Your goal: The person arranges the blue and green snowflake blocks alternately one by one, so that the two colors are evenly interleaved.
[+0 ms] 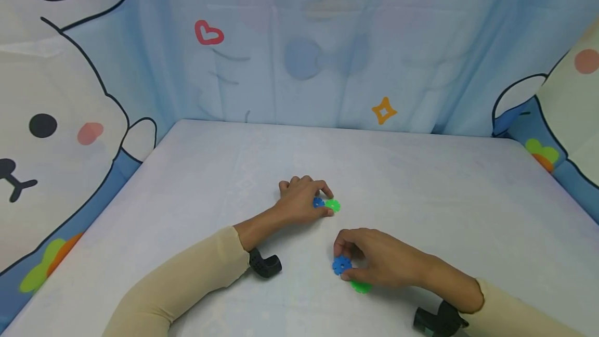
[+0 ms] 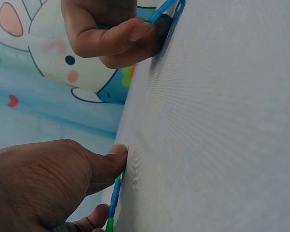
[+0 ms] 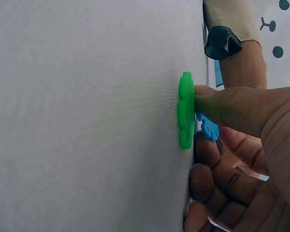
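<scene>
My left hand [image 1: 299, 202] is farther out on the table, its thumb and forefinger on either side of a small blue notched disc [image 1: 318, 202] and a bright green notched disc [image 1: 333, 205] that touch end to end. In the left wrist view this blue disc [image 2: 114, 195] stands edge-on between thumb and finger. Nearer the body, my right hand [image 1: 388, 256] pinches another blue flower-shaped disc [image 1: 342, 265], which is tilted. A second green disc [image 1: 361, 287] shows below the right thumb, partly covered; whether it joins the blue one is hidden.
Both hands work over a white-covered table [image 1: 224, 170]. A light blue curtain [image 1: 262, 66] with cartoon animals hangs behind and at the sides. Black wrist cameras sit below the left wrist [image 1: 265, 264] and the right wrist [image 1: 440, 320].
</scene>
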